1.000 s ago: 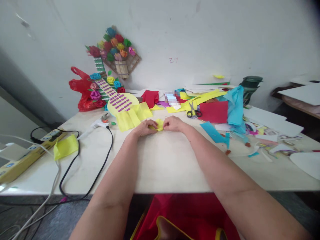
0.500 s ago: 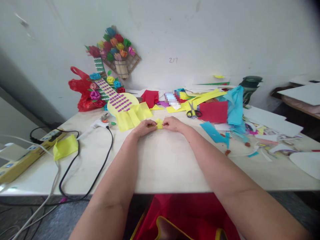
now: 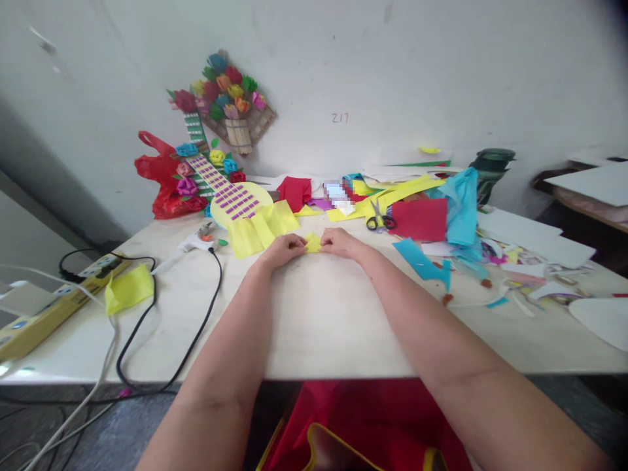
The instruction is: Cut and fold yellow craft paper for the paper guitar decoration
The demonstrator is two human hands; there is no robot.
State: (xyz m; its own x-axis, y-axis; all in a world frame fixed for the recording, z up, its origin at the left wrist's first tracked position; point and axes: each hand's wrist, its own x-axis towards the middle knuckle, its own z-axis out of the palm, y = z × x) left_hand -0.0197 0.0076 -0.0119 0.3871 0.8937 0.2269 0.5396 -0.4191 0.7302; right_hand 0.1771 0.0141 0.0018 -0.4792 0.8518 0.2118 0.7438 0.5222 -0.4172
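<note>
Pinching a small yellow crepe-like paper piece [image 3: 313, 244] between nearly closed fingers of left hand [image 3: 286, 250] and right hand [image 3: 340, 243], left of black-handled metal scissors [image 3: 381, 221]; possibly tearing it by uneven pulling.

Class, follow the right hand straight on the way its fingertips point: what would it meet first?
The small yellow piece, apparently crepe paper, whose edge the right hand seems to pinch. Just beyond it is the left hand, though exact depth is hard to judge.

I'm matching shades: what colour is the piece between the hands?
The piece is yellow; head view shows it.
</note>
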